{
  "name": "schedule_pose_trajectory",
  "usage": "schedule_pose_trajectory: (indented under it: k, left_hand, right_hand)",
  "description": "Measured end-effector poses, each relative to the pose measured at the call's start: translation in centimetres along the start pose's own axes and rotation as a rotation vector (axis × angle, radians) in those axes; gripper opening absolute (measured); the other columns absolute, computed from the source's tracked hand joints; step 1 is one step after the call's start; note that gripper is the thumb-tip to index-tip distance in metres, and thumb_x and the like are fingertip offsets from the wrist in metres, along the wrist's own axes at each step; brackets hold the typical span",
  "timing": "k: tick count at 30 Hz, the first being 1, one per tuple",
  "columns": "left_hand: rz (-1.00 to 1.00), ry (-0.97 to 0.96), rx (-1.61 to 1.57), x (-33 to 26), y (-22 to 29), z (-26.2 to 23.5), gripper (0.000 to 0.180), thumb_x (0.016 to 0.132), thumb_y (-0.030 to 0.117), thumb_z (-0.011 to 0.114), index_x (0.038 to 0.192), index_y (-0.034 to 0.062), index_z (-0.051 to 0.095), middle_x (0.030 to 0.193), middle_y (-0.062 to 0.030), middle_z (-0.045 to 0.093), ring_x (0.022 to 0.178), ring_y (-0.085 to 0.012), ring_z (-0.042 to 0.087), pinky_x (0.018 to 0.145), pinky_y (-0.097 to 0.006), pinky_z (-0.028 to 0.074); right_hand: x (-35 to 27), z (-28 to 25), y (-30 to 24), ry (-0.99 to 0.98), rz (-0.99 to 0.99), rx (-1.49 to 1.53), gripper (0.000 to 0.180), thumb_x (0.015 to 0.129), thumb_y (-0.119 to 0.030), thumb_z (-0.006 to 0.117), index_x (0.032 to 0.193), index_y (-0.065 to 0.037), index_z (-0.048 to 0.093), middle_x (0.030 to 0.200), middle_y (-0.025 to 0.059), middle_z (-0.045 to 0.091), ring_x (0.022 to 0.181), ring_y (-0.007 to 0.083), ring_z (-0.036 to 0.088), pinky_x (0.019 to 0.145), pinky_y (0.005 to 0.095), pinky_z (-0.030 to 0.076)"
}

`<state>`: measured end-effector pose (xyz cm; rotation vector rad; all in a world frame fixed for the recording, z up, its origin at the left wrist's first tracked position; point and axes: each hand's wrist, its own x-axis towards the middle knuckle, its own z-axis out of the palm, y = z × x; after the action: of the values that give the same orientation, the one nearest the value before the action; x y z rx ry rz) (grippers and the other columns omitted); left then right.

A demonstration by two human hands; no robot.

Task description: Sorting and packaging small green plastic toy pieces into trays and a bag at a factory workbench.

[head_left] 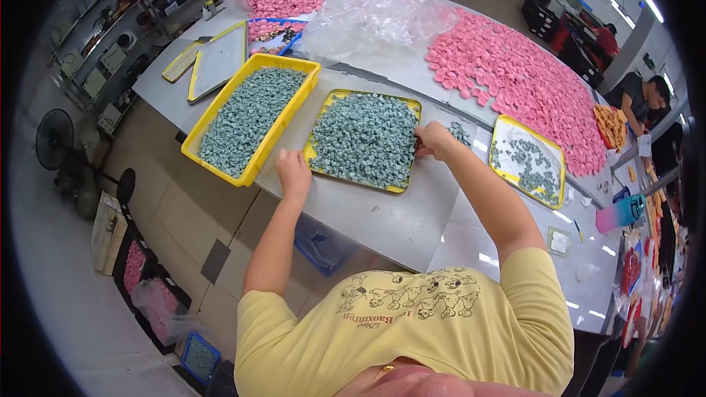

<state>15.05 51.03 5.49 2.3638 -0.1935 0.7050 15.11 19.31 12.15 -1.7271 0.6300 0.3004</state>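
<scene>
A shallow yellow tray [409,105] piled with small grey-green pieces lies on the grey table in front of me. My left hand [293,169] rests at its near left edge, fingers curled over the rim. My right hand [435,140] grips the tray's right edge. A deeper yellow tray [257,163] filled with the same grey-green pieces stands just to the left. A third yellow tray [503,126] to the right holds fewer of them.
A wide spread of pink pieces [515,73] covers the far table, next to a clear plastic bag [368,15]. Empty flat trays [217,62] lie far left. Other people [640,95] work at the right. A fan [55,140] stands on the floor at left.
</scene>
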Motion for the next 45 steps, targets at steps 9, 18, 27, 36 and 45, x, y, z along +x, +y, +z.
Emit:
schedule_pose_trajectory:
  k: [9, 18, 27, 36, 45]
  left_hand:
    - [-0.029, 0.009, 0.002, -0.4, 1.6, -1.4, 0.015, 0.081, 0.004, 0.052, 0.085, -0.0050, 0.063, 0.080, -0.0191, 0.053, 0.079, -0.0364, 0.051, 0.073, -0.042, 0.041]
    - [0.028, -0.030, -0.039, -2.1, 5.1, -0.7, 0.014, 0.080, 0.003, 0.053, 0.084, -0.0043, 0.063, 0.079, -0.0182, 0.052, 0.076, -0.0358, 0.052, 0.071, -0.043, 0.041]
    - [0.101, -0.106, -0.041, -2.5, 8.7, -1.3, 0.013, 0.079, 0.004, 0.055, 0.085, -0.0025, 0.064, 0.078, -0.0163, 0.053, 0.075, -0.0337, 0.052, 0.069, -0.041, 0.042]
    - [0.161, -0.070, -0.014, -0.5, 10.6, -1.6, 0.017, 0.083, 0.014, 0.057, 0.085, -0.0007, 0.063, 0.077, -0.0145, 0.054, 0.077, -0.0323, 0.053, 0.072, -0.041, 0.042]
    - [-0.111, 0.025, 0.651, 2.1, 2.6, -1.7, 0.012, 0.083, 0.013, 0.052, 0.088, 0.0045, 0.060, 0.083, -0.0109, 0.059, 0.084, -0.0300, 0.056, 0.074, -0.042, 0.044]
  right_hand:
    - [-0.6, 1.5, 1.9, 0.064, -0.036, 0.107, 0.028, 0.093, -0.023, 0.041, 0.106, -0.002, 0.053, 0.089, 0.0096, 0.058, 0.075, 0.0193, 0.057, 0.064, 0.0334, 0.049]
    - [0.5, 0.3, 7.3, 0.128, -0.279, 0.701, 0.033, 0.096, -0.024, 0.036, 0.115, 0.000, 0.047, 0.106, 0.0107, 0.056, 0.092, 0.0193, 0.054, 0.083, 0.0338, 0.045]
    - [-2.5, -2.8, 8.0, 0.304, -0.289, 0.672, 0.034, 0.096, -0.023, 0.036, 0.112, 0.004, 0.051, 0.104, 0.0107, 0.057, 0.092, 0.0180, 0.053, 0.082, 0.0316, 0.042]
    - [-3.3, -6.6, 9.2, 0.220, -0.294, 0.848, 0.035, 0.096, -0.024, 0.035, 0.112, 0.003, 0.049, 0.103, 0.0132, 0.059, 0.086, 0.0224, 0.059, 0.075, 0.0365, 0.050]
    - [-8.9, -8.5, 6.5, 0.201, -0.226, 0.874, 0.034, 0.096, -0.021, 0.033, 0.112, 0.004, 0.050, 0.106, 0.0139, 0.059, 0.090, 0.0230, 0.060, 0.079, 0.0362, 0.049]
